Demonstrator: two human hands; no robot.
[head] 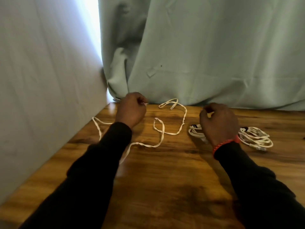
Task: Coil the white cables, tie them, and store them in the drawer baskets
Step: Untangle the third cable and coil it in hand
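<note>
On the wooden table [165, 179] two tied bundles [257, 138] lie right; we judge the loose cable [162, 138] is next to coil. Our left hand [131, 109] pinches its end; right hand [219, 123], fingers curled, seemingly empty, must gather loops

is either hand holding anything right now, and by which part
The left hand pinches the loose white cable at one end, by its fingers. The right hand is curled, apparently holding nothing.
</note>
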